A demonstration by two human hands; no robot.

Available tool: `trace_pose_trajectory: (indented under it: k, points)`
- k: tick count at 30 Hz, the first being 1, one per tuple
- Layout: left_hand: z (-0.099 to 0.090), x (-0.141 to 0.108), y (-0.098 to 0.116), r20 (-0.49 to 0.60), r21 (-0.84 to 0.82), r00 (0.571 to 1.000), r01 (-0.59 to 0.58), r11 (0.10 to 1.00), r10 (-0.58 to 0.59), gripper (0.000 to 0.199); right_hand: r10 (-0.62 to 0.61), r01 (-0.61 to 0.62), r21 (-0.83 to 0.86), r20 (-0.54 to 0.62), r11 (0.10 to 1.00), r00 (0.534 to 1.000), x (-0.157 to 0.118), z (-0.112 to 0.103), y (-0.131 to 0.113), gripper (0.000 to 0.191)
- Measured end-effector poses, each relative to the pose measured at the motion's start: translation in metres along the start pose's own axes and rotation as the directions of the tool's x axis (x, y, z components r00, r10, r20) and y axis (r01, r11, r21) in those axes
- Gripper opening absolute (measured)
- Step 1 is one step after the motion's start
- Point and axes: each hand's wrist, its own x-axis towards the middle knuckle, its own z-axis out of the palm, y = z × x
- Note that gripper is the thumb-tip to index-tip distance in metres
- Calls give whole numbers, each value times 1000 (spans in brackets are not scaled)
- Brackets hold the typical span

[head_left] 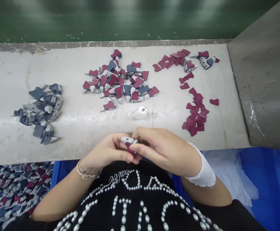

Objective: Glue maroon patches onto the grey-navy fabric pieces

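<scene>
A small light grey moulded part (127,140) with a dark red shaped pad (129,148) on its side sits between my hands, close to my body at the table's near edge. My left hand (112,149) grips the part with thumb and fingers. My right hand (160,144) closes on it from the other side, its thumb touching the red pad; the fingertips behind are partly hidden. Beyond my hands lies a pile of grey and blue parts with red pads (118,83). Loose red pads (195,120) are scattered to the right, with more red pads (168,61) farther back.
Parts showing no red (37,93) are heaped at left. A few parts (190,65) lie at back right. A small white round object (141,112) rests mid-table. A metal panel (265,73) bounds the right. Blue bins (269,179) stand below, the left one full of parts (17,189).
</scene>
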Motion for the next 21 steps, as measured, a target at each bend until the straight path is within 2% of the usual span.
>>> trace_pose_trajectory:
  k: [3,9,12,15,18,21]
  points:
    - [-2,-1,-4,146,-160,985,116,980,-93,40,1,-2,71,8,997,1000,0,-5,-5,37]
    - [-2,-2,-8,132,-192,989,95,977,-70,40,43,-41,69,-32,997,999,0,-4,-12,38]
    - [1,-2,-6,127,-170,990,78,982,-57,35,92,-91,27,-30,996,995,-3,0,-16,28]
    - [5,-5,-1,15,-72,1000,5,997,-4,28,63,-71,-111,-74,991,995,-9,6,-19,10]
    - [10,-13,0,-124,102,991,-35,994,47,23,-54,36,-220,-78,975,995,-14,14,-18,16]
    - [13,-21,-7,-201,264,977,-18,964,73,31,-108,105,-329,7,939,994,-19,20,-17,18]
